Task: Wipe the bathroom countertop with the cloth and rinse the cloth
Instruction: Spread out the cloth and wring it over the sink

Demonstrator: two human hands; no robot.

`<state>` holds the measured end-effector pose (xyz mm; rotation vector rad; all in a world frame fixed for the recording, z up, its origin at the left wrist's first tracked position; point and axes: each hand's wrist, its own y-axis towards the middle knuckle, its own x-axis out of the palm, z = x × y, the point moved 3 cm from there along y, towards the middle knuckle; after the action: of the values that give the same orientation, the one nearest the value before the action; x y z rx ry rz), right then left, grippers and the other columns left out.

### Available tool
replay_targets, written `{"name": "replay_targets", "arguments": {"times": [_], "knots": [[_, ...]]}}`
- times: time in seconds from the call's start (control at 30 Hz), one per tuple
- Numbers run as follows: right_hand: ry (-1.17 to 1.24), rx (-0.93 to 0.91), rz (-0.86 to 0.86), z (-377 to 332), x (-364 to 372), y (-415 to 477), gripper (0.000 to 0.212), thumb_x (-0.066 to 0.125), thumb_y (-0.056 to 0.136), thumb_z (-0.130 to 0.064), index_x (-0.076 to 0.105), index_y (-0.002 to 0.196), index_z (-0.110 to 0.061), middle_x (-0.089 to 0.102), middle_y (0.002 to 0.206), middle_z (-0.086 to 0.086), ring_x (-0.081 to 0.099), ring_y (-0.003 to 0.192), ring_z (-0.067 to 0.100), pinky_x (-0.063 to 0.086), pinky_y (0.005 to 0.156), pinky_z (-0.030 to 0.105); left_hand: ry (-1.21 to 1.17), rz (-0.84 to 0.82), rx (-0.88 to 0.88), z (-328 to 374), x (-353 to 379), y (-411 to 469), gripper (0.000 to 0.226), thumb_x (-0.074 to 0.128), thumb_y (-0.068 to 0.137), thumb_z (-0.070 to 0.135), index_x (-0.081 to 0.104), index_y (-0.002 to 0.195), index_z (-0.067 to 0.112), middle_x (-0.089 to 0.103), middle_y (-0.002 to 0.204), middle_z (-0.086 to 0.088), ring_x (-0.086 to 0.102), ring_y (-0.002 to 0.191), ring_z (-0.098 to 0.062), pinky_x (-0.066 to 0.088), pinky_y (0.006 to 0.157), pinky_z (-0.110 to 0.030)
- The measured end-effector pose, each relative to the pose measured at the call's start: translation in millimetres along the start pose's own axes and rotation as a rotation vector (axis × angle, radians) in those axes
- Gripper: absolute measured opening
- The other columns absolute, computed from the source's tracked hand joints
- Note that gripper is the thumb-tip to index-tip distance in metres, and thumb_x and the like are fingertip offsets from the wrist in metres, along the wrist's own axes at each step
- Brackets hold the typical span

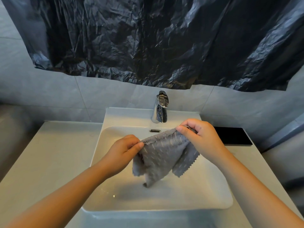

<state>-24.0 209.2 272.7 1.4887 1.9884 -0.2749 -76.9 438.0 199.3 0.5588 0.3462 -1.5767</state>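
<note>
A grey textured cloth [162, 155] hangs spread over the white sink basin [102, 199], its lower folds dangling into the bowl. My left hand [122, 153] pinches the cloth's left top corner. My right hand [199, 136] pinches the right top corner, a little higher and nearer the chrome faucet [160, 109]. No water is seen running from the faucet. The pale countertop [54, 152] runs to the left and right of the basin.
A black flat object [233, 135] lies on the counter at the right rear. A crumpled dark plastic sheet [164, 40] covers the wall above the faucet. Grey tiles [49, 94] back the counter. The overflow slot [154, 130] sits under the faucet.
</note>
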Motion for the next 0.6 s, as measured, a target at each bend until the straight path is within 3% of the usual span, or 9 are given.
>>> {"name": "replay_targets", "arguments": {"times": [0.07,0.13,0.23,0.37,0.47,0.6], "knots": [[0.017,0.018,0.0,2.1,-1.4,2.1,0.019,0.061,0.091,-0.027,0.068,0.074,-0.025,0.064,0.069,-0.007,0.054,0.066,0.001,0.039,0.058,0.009,0.04,-0.048,-0.06,2.4,1.0,-0.2,0.035,0.052,0.09,0.046,0.055,0.069,0.019,0.055,0.067,0.005,0.054,0.066,-0.01,0.043,0.06,-0.025],[0.004,0.028,-0.012,4.8,-2.0,4.3,0.021,0.06,0.092,-0.029,0.066,0.072,-0.028,0.063,0.069,-0.006,0.054,0.065,0.002,0.039,0.057,0.011,0.234,-0.095,-0.011,6.1,1.3,0.7,0.03,0.064,0.081,0.05,0.055,0.074,0.021,0.057,0.068,0.005,0.055,0.065,-0.011,0.045,0.058,-0.028],[-0.013,0.054,0.0,9.6,-4.8,5.7,0.02,0.059,0.091,-0.034,0.067,0.074,-0.027,0.065,0.073,-0.007,0.058,0.071,0.004,0.043,0.06,0.012,0.296,-0.117,0.04,8.4,-5.9,5.6,0.017,0.067,0.08,0.031,0.052,0.081,0.026,0.057,0.073,0.006,0.053,0.069,-0.009,0.047,0.062,-0.031],[0.015,0.071,0.033,18.1,-11.6,5.1,0.021,0.059,0.092,-0.034,0.067,0.074,-0.025,0.065,0.074,-0.001,0.059,0.071,0.012,0.046,0.062,0.021,0.339,-0.171,0.011,-2.2,-19.2,9.5,0.016,0.062,0.078,0.016,0.054,0.088,0.025,0.059,0.082,0.005,0.055,0.076,-0.012,0.051,0.071,-0.033],[0.018,0.074,0.053,24.2,-16.9,8.0,0.022,0.059,0.092,-0.031,0.067,0.073,-0.023,0.064,0.072,0.005,0.058,0.067,0.016,0.047,0.062,0.027,0.304,-0.175,-0.077,-16.8,-28.2,9.4,0.02,0.059,0.08,0.009,0.058,0.083,0.028,0.062,0.083,0.007,0.06,0.077,-0.009,0.052,0.066,-0.023],[0.007,0.092,0.056,36.8,-21.5,13.4,0.023,0.058,0.093,-0.029,0.066,0.073,-0.021,0.06,0.065,-0.001,0.053,0.06,0.005,0.041,0.054,0.012,0.273,-0.108,-0.13,-29.3,-30.2,12.5,0.031,0.051,0.089,0.006,0.06,0.078,0.034,0.061,0.079,0.01,0.057,0.074,-0.008,0.042,0.062,-0.011]]}}
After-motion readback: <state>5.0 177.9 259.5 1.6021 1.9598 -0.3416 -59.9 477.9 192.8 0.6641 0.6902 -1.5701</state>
